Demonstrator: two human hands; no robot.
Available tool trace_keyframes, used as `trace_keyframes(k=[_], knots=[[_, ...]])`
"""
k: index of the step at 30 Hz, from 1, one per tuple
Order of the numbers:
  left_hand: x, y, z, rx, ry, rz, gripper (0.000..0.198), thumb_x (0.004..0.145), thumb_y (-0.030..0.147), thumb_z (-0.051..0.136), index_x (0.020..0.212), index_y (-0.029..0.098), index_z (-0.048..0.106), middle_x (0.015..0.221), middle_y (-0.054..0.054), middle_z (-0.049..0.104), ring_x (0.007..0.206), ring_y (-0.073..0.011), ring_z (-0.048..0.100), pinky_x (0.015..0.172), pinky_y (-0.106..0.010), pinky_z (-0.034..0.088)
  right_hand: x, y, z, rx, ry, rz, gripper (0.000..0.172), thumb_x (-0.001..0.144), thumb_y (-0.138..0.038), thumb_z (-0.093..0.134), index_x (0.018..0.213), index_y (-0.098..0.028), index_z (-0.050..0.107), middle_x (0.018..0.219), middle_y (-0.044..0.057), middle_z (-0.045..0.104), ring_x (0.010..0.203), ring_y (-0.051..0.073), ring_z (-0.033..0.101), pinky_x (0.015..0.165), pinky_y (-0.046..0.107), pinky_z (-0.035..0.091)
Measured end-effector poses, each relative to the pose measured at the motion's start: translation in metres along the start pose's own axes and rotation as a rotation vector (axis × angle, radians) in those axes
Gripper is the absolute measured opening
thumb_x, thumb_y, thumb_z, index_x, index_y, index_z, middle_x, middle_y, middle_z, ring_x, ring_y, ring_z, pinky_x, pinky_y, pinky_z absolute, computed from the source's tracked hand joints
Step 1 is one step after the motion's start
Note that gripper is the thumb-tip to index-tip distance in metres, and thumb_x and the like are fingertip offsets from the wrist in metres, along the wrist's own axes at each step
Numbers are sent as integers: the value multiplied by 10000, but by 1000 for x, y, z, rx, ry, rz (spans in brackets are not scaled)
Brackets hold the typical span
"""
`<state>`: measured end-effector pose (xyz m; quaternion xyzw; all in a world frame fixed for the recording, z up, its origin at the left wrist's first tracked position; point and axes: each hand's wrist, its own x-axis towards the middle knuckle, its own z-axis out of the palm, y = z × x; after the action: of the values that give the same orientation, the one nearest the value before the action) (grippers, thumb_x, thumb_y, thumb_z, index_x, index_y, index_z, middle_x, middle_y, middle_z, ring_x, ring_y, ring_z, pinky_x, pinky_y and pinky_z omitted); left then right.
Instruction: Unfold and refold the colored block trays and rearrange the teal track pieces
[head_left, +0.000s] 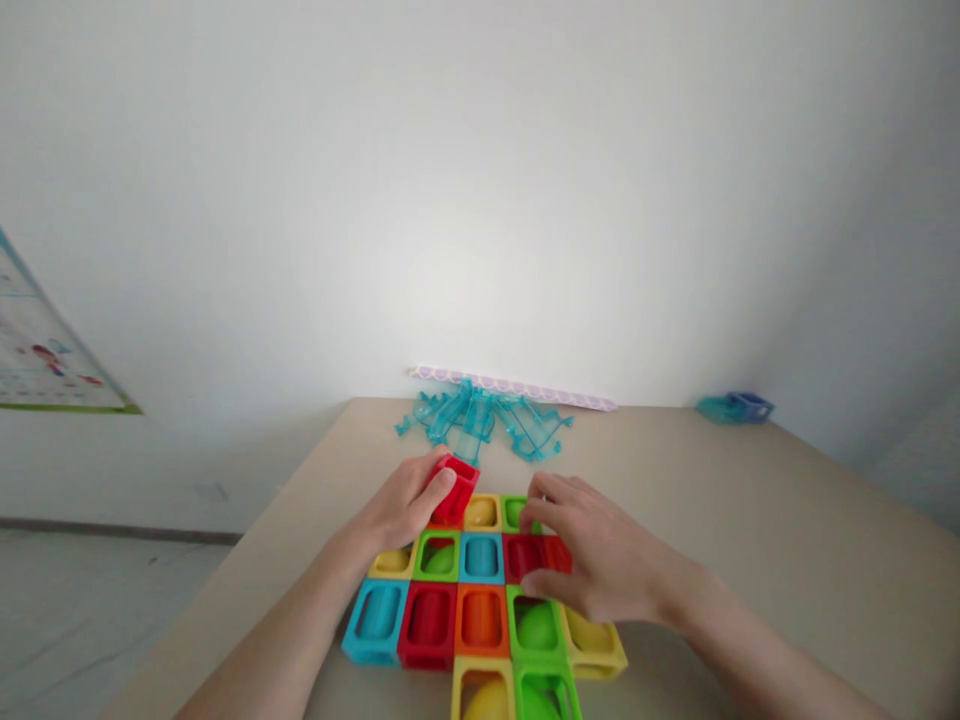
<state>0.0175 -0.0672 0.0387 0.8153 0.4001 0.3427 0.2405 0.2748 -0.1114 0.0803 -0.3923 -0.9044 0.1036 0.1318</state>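
Note:
A patchwork of hollow coloured plastic blocks [480, 615] lies on the beige table [787, 540], in red, orange, yellow, green and blue. My left hand [405, 505] grips a red block [456, 487] at the far left corner of the patchwork, tilted up off the others. My right hand [600, 560] rests over the right side of the blocks, fingers curled around a red block [536, 555] in the middle row, thumb at its near edge.
A heap of clear turquoise plastic track pieces [480, 420] lies at the table's far edge in front of a long pale patterned strip [517, 388]. A small blue-and-teal object [735, 407] sits far right. White wall behind; a poster [37, 360] hangs at left.

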Motion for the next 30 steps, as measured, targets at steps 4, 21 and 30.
trace_keyframes(k=[4, 21, 30], knots=[[-1, 2, -2, -100, -84, 101, 548, 934, 591, 255, 814, 146, 553, 780, -47, 577, 687, -161, 531, 681, -288, 406, 0, 0, -3, -2, 9, -26, 202, 776, -364, 668, 895, -200, 655, 954, 58, 535, 876, 211, 527, 824, 371, 415], [-4, 7, -9, -166, -310, 154, 635, 888, 654, 295, 961, 131, 648, 898, -96, 620, 824, -219, 578, 772, -308, 443, 18, 25, 29, 121, 216, 71, 154, 806, -71, 573, 921, -170, 602, 887, 42, 594, 771, 149, 566, 699, 251, 436], [-4, 9, -9, -161, -295, 124, 644, 877, 673, 293, 907, 132, 640, 862, -84, 606, 810, -217, 576, 754, -303, 443, 15, 17, 27, -36, 145, -61, 160, 927, -137, 404, 912, -174, 559, 874, 42, 563, 707, 132, 547, 648, 246, 408]])
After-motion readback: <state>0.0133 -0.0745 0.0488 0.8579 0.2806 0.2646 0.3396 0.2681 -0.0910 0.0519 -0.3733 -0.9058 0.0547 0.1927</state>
